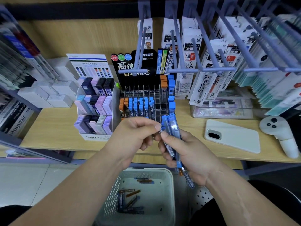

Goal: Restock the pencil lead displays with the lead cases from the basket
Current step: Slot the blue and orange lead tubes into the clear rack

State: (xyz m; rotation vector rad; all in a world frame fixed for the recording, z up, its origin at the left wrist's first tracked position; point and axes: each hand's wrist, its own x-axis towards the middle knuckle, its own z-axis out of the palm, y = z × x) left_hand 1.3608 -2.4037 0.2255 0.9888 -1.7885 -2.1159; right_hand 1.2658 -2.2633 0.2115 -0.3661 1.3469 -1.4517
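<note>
My right hand [187, 154] grips a bundle of slim blue-capped lead cases [172, 128], with an orange one among them at the bottom. My left hand [138, 136] pinches the top of one case in that bundle between thumb and fingertip. Both hands hover just in front of the clear Pilot lead display [146, 105], whose slots hold orange and blue cases and some stand bare. A white Mono display [96, 110] with pastel and dark cases stands to its left. Below, a white basket [169, 193] holds several loose lead cases [130, 201].
A white phone [232, 136] lies face down on the wooden shelf at the right, beside a white controller [280, 132]. Hanging refill packs on blue-grey pegs [211, 54] overhang the shelf. White boxes [48, 95] sit at the left.
</note>
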